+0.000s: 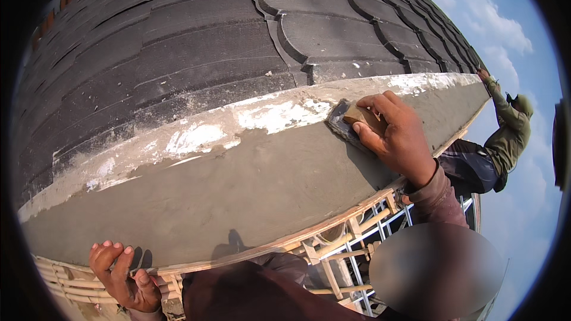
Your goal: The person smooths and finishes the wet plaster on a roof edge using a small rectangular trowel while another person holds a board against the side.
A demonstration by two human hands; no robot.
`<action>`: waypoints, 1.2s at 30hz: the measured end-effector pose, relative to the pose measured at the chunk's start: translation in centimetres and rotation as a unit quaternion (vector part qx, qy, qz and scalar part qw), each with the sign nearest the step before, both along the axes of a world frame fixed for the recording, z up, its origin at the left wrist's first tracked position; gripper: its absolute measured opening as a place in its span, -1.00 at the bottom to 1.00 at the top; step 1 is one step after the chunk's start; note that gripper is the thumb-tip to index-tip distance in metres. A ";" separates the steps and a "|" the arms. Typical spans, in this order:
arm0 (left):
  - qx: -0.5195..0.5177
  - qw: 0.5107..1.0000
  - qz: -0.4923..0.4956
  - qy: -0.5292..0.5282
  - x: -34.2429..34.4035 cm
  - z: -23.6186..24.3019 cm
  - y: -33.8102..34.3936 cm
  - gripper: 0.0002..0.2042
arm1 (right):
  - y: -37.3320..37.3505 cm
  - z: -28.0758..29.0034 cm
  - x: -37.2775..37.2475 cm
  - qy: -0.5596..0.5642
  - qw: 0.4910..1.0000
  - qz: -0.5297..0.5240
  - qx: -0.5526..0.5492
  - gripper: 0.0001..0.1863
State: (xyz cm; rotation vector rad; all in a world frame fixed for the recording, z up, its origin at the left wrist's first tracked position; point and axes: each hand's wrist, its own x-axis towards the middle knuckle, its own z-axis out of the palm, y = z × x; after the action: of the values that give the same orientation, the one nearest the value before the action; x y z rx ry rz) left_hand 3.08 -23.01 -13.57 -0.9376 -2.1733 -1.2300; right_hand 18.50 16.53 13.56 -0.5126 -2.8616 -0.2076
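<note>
My right hand (pixel 395 137) is closed on the light brown handle of a dark, mortar-crusted float (pixel 342 129), which lies against the upper part of a long band of grey wet cement (pixel 238 184), beside its pale, white-patched top strip (pixel 196 137). At the lower left, my left hand (pixel 125 276) is empty, its fingers loosely curled and thumb apart, at the wooden board (pixel 330 226) along the cement's outer edge.
Dark roof tiles (pixel 178 35) rise above the band. At the right, a co-worker in an olive hooded top (pixel 505 137) reaches to the band's far end. Bamboo scaffolding (pixel 71 285) and a metal frame (pixel 380 223) show below the edge.
</note>
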 end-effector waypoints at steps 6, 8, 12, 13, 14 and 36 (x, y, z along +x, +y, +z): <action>0.033 0.999 0.038 0.008 0.8 -2.4 -0.3 -0.62 | -3.4 -1.2 -2.6 -0.153 0.976 0.133 -0.077 -0.56; 0.021 0.999 0.037 0.030 0.7 -2.3 -0.6 -0.64 | -3.3 0.9 -1.7 -0.221 0.959 0.116 -0.138 -0.58; 0.021 0.998 0.031 0.046 0.4 -1.7 0.1 -0.67 | -1.0 0.9 -0.8 -0.143 0.989 0.013 -0.015 -0.61; 0.023 0.998 0.035 0.050 0.3 -1.7 0.2 -0.68 | -1.2 0.2 -1.9 -0.142 0.989 0.027 -0.010 -0.61; 0.028 0.998 0.032 0.043 0.3 -1.8 0.3 -0.68 | -1.6 -0.4 -3.2 -0.143 0.989 0.044 -0.004 -0.61; 0.010 0.999 0.005 0.043 0.2 -0.8 0.1 -0.72 | -2.6 1.8 -0.7 -0.237 0.963 0.093 -0.091 -0.45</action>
State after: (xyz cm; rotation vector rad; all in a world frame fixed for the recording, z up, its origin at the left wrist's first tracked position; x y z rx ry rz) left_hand 3.30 -22.91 -14.36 -0.9521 -2.0932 -1.1813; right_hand 17.77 13.91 15.39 -0.2437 -3.3970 -0.0347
